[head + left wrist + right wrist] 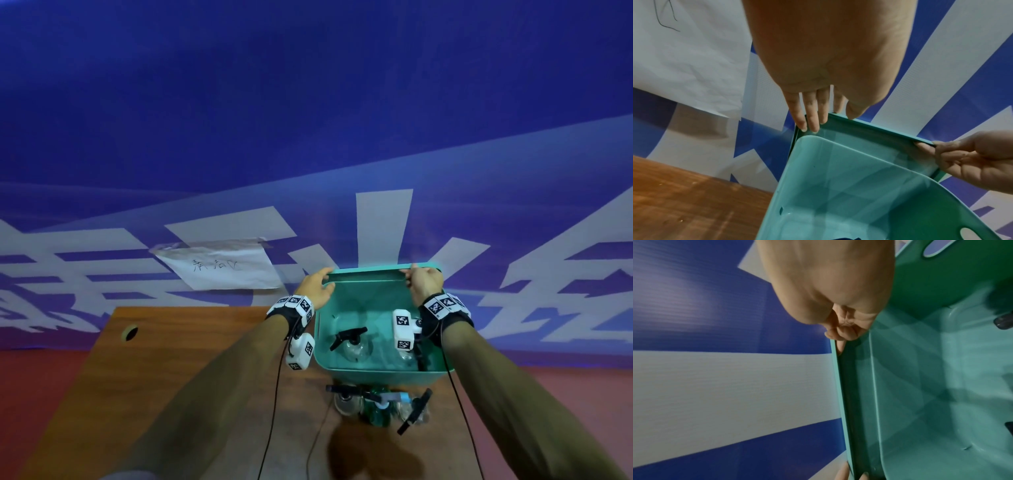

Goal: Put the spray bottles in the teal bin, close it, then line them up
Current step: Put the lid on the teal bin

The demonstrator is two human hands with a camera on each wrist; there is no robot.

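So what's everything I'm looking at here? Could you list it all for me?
teal bin: one, teal, on the table's far right part, open.
lid: one, teal, raised behind the bin, held at both ends.
spray bottles in bin: at least two, clear with black triggers, on the bin's floor.
spray bottles outside: about three, two clear and one green, on the table in front of the bin.
table: one, brown wood, with a round hole.
paper sheet: one, white, handwritten, on the blue-and-white wall.
left hand: holds the lid's left end.
right hand: pinches the lid's right end.
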